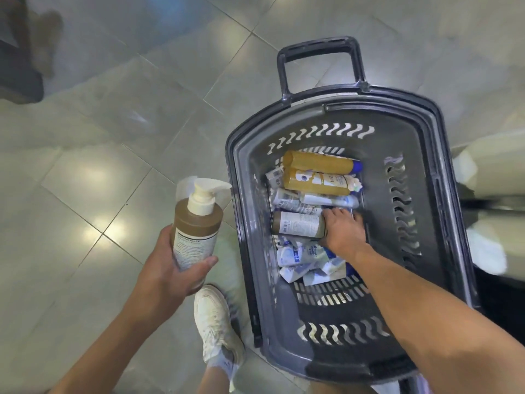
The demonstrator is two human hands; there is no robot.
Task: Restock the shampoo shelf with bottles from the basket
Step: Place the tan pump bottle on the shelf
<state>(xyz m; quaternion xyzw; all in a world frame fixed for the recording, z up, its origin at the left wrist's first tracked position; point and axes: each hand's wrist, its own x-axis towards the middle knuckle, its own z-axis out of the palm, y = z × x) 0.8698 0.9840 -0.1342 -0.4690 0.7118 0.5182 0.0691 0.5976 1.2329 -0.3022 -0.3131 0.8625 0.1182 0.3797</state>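
The left hand [167, 268] has its grip clamped around a brown pump bottle [194, 227], held upright left of the grey basket [250, 172]. Inside the basket, the right hand [342, 230] closes on a lying brown bottle [298, 224], beneath two amber bottles [318, 172].

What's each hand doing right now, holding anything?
Left hand: closed around a brown pump bottle, held upright beside the basket.
Right hand: inside the basket, on a lying brown bottle; grip cannot be told.
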